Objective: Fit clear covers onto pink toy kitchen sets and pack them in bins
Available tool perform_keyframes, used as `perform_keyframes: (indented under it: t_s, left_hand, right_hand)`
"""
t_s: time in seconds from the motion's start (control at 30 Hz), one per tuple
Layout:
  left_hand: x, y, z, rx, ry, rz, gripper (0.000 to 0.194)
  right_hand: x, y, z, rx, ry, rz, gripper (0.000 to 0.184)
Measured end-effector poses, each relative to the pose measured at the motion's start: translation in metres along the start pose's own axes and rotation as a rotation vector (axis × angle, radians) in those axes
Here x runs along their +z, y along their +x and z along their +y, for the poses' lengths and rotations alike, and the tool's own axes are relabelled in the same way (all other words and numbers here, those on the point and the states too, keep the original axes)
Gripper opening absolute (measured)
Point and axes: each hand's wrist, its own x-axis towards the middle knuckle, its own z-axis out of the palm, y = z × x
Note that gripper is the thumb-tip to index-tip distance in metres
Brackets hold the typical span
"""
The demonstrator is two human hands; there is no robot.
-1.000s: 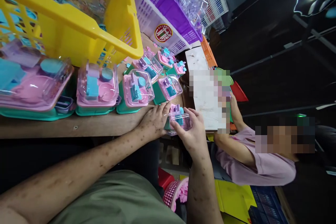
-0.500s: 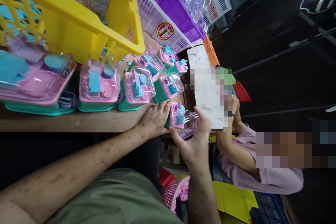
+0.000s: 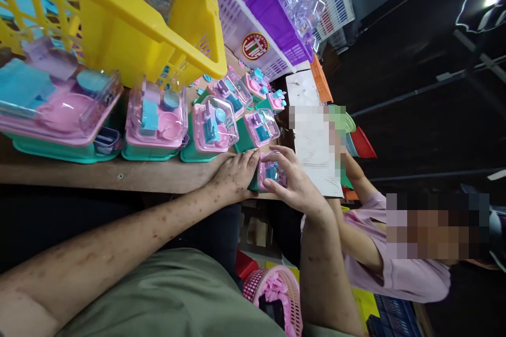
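At the table edge stands a small toy box with a green base and a pink top carrying purple and blue pieces. My left hand holds it from the left side, fingers bent against the base. Over its top sits a clear plastic lid. My right hand spans this lid from the right, thumb at the near side and fingers at the far side. Part of the box is hidden behind both hands. Just beyond stands a similar lidded toy box.
More lidded toy boxes line the table at left. Behind them are a yellow basket and a purple crate of clear parts. A person in a pink shirt sits at right beside a white board. A pink basket stands below.
My right hand has brought the clear lid from a tilt beside the box onto its top. My left hand stays on the box. The other person's arm has shifted.
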Motion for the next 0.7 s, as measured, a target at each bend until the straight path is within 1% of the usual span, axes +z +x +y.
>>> perform_keyframes:
  t_s: [0.07, 0.13, 0.2, 0.27, 0.4, 0.57, 0.7]
  left_hand:
    - [0.001, 0.0, 0.0, -0.001, 0.007, 0.001, 0.128]
    - [0.001, 0.0, 0.0, -0.002, 0.022, -0.003, 0.128]
    - [0.0, 0.0, 0.0, 0.001, 0.031, -0.01, 0.127]
    - [-0.001, 0.001, 0.001, 0.003, 0.031, -0.014, 0.125]
    - [-0.005, 0.002, 0.003, -0.015, 0.026, -0.037, 0.127]
    - [-0.006, 0.002, 0.005, -0.025, 0.017, -0.053, 0.125]
    - [-0.006, 0.001, 0.005, -0.024, 0.019, -0.034, 0.121]
  right_hand:
    - [0.015, -0.001, 0.001, 0.039, -0.017, 0.13, 0.043]
    - [0.024, -0.004, 0.003, 0.058, -0.032, 0.244, 0.049]
    - [0.027, -0.005, 0.004, 0.043, -0.055, 0.291, 0.053]
    - [0.026, -0.005, 0.004, 0.01, -0.082, 0.305, 0.049]
    - [0.021, -0.001, 0.003, -0.023, -0.073, 0.29, 0.042]
    - [0.017, 0.005, 0.01, -0.05, -0.006, 0.298, 0.042]
    - [0.016, 0.005, 0.013, -0.049, -0.041, 0.325, 0.042]
